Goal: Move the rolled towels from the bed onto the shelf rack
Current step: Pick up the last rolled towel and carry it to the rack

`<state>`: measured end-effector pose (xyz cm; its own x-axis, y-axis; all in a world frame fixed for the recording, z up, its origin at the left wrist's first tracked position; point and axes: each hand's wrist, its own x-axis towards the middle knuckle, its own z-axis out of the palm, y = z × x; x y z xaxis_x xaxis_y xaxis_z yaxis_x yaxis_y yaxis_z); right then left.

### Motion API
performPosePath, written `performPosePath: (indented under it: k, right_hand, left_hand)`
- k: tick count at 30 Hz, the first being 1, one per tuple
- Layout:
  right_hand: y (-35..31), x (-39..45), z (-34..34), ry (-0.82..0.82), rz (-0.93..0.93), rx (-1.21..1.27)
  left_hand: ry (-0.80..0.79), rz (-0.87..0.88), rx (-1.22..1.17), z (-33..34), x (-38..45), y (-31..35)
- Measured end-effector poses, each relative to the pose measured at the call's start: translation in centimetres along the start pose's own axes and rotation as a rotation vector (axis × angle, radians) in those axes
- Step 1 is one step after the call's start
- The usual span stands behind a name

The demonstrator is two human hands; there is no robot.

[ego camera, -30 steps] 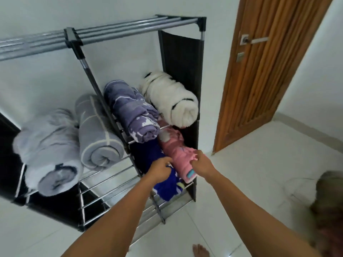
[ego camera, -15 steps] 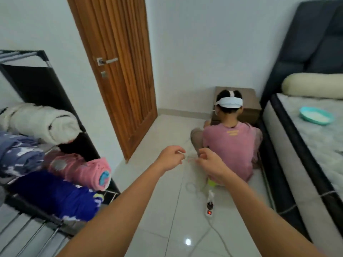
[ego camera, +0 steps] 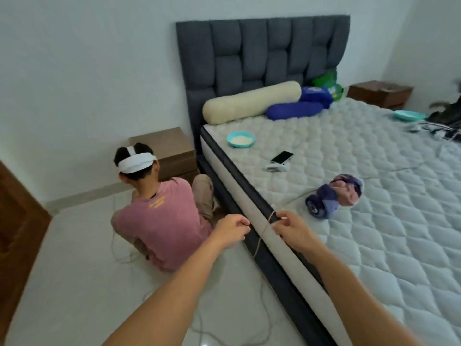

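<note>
One rolled towel (ego camera: 334,196), purple, navy and pink, lies on the grey quilted mattress of the bed (ego camera: 374,245), near its left edge. My left hand (ego camera: 232,231) hovers over the floor just left of the bed edge, fingers curled shut and holding nothing. My right hand (ego camera: 289,229) is over the bed edge, a short way in front of the towel, fingers curled together and empty, next to a thin cable (ego camera: 264,233). The shelf rack is out of view.
A person in a pink shirt (ego camera: 159,221) sits on the floor between me and a brown nightstand (ego camera: 169,151). On the mattress are a teal bowl (ego camera: 240,139), a phone (ego camera: 282,157), a cream bolster (ego camera: 252,102) and blue pillows (ego camera: 294,111). Cables trail across the floor.
My view has swung right from the shelf rack, past the door, to the bed. Both hands left the pink and blue towels on the rack and now hang empty by the bed edge.
</note>
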<state>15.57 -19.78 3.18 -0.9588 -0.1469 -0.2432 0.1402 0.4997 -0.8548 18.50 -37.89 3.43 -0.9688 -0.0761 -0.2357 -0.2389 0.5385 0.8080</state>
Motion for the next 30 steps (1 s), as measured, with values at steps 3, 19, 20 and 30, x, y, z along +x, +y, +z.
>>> performPosePath:
  k: [3,19,20,30]
  right_hand:
    - [4.5,1.8,-4.1,0.097,0.135,0.127]
    - [16.5,10.7,-11.5,0.508,0.64,0.506]
    - [17.0,11.2,-11.7,0.513,0.661,0.51]
    - [22.9,25.5,-16.2,0.424,0.774,0.657]
  left_hand:
    - [-0.152,0.013,0.075,4.9,3.7,1.4]
    - [-0.573,-0.07,0.228,13.8,24.5,2.9]
    - [-0.592,-0.093,0.234,14.3,25.7,3.0]
    - [-0.561,-0.158,0.319,22.1,39.7,9.1]
